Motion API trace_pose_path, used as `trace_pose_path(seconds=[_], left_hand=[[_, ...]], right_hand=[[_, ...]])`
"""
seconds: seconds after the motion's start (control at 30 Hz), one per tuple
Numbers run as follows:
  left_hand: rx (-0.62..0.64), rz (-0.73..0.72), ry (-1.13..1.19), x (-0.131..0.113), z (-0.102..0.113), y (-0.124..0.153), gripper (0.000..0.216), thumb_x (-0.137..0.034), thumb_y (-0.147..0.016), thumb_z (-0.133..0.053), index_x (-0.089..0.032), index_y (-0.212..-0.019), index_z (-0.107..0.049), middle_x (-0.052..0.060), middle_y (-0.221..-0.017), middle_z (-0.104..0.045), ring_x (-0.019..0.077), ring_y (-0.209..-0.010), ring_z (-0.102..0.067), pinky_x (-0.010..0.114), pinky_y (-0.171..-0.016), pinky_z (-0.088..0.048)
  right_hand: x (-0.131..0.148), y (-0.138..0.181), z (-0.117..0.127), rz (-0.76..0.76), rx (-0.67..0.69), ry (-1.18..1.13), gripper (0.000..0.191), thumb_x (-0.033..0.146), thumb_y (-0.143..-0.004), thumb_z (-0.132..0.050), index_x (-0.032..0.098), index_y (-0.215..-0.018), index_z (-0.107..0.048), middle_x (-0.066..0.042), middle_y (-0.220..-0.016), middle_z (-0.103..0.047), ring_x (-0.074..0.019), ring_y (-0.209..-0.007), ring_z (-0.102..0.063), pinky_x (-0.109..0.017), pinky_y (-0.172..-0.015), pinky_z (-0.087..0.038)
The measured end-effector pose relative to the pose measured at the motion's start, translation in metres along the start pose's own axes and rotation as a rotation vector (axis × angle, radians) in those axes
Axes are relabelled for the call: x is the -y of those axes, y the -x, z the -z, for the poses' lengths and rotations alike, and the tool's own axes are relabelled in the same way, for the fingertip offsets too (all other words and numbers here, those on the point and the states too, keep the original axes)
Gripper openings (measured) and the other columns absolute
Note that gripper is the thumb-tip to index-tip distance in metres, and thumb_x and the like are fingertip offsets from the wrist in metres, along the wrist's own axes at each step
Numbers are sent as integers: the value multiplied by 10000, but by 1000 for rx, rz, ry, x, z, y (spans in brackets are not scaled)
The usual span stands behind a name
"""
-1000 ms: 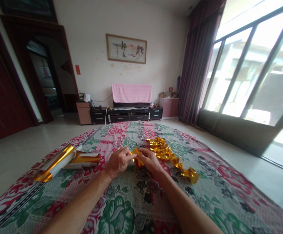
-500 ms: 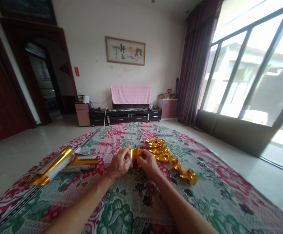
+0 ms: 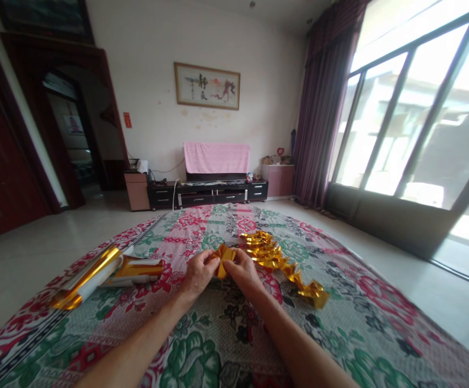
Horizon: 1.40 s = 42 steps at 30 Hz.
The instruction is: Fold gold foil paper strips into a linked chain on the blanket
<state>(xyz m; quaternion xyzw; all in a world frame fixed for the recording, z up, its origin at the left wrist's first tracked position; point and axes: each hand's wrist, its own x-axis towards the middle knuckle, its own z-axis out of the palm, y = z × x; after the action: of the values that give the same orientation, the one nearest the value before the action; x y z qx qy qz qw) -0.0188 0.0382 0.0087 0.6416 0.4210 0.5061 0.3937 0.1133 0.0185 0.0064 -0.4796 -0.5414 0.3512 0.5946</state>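
My left hand point(image 3: 199, 274) and my right hand point(image 3: 240, 270) meet over the middle of a flowered cloth point(image 3: 226, 334). Both pinch one small piece of gold foil paper point(image 3: 222, 253) between their fingertips, the fingers pressed together on it. Just right of my right hand lies a row of folded gold foil pieces point(image 3: 277, 258), running from the far middle toward the near right. To the left of my left hand rests a roll of gold foil sheets point(image 3: 105, 272), partly unrolled.
The cloth covers a large low round surface with tiled floor around it. A dark TV cabinet point(image 3: 214, 191) with a pink cloth over it stands at the far wall. Tall glass doors point(image 3: 416, 118) and a purple curtain are at right, a dark doorway at left.
My left fingers opened away from the foil piece half a second ago and have closed on it again. The foil piece was stood up and is now folded narrower between both hands.
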Motion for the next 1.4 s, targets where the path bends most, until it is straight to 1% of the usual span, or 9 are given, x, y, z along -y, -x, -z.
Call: trace_pose_path(seconds=[0.13,0.27,0.33,0.5,0.67,0.8,1.0,1.2,1.4], left_hand=[[87,33,27,-3,5,0,188,-257,-664,-557,-143,-794,-630,2,-695,-653,137,-622,-579,213,-580,-444],[165,84,45,-10,9,3,179,-235,-632,-570,-138,-766,-640,-15,-616,-626,121,-557,-556,201,-524,-414],[151,107,63,-13,10,3,208,-227,-624,-581,-135,-802,-637,-11,-642,-634,120,-577,-567,200,-542,-425],[127,157,127,-13,12,2,408,-245,-609,-638,-133,-996,-574,13,-741,-663,128,-612,-597,211,-564,-452],[140,212,289,-12,13,1,468,-247,-590,-665,-136,-1027,-540,17,-753,-667,117,-595,-599,212,-576,-445],[131,268,386,-9,12,0,380,-221,-577,-659,-130,-938,-583,5,-693,-664,125,-610,-607,223,-604,-448],[127,242,377,-9,13,1,259,-206,-579,-657,-126,-825,-657,17,-714,-684,130,-639,-606,241,-656,-448],[141,249,375,-12,14,1,324,-228,-587,-679,-126,-894,-678,35,-744,-697,136,-663,-609,241,-667,-445],[183,253,408,-6,18,0,346,-214,-612,-632,-129,-944,-680,33,-738,-697,148,-665,-610,242,-651,-442]], right_hand=[[14,3,5,-33,50,-129,385,273,-644,-564,153,-1010,-582,-33,-827,-652,-132,-648,-585,-218,-563,-459],[22,7,10,-67,167,-167,221,305,-653,-576,133,-779,-636,-10,-660,-622,-107,-561,-537,-197,-520,-423],[22,8,10,-74,188,-157,192,300,-650,-579,136,-735,-634,1,-624,-606,-99,-544,-521,-191,-513,-416],[17,8,8,-48,224,-142,235,291,-660,-592,135,-829,-639,-8,-696,-631,-108,-578,-545,-203,-546,-439],[13,5,8,-8,154,-87,206,256,-646,-580,142,-802,-651,-6,-682,-629,-115,-584,-537,-197,-522,-432],[14,6,8,-8,125,-77,168,252,-637,-575,151,-753,-644,8,-651,-605,-110,-577,-515,-196,-523,-417],[18,8,7,-58,127,-85,167,299,-644,-570,148,-703,-607,24,-608,-554,-87,-532,-460,-185,-504,-373],[14,7,9,-21,156,-45,179,311,-699,-544,148,-745,-601,21,-634,-538,-85,-553,-449,-174,-497,-375],[10,6,9,-42,170,-93,216,329,-718,-528,157,-833,-587,42,-601,-479,-73,-508,-404,-173,-464,-359]])
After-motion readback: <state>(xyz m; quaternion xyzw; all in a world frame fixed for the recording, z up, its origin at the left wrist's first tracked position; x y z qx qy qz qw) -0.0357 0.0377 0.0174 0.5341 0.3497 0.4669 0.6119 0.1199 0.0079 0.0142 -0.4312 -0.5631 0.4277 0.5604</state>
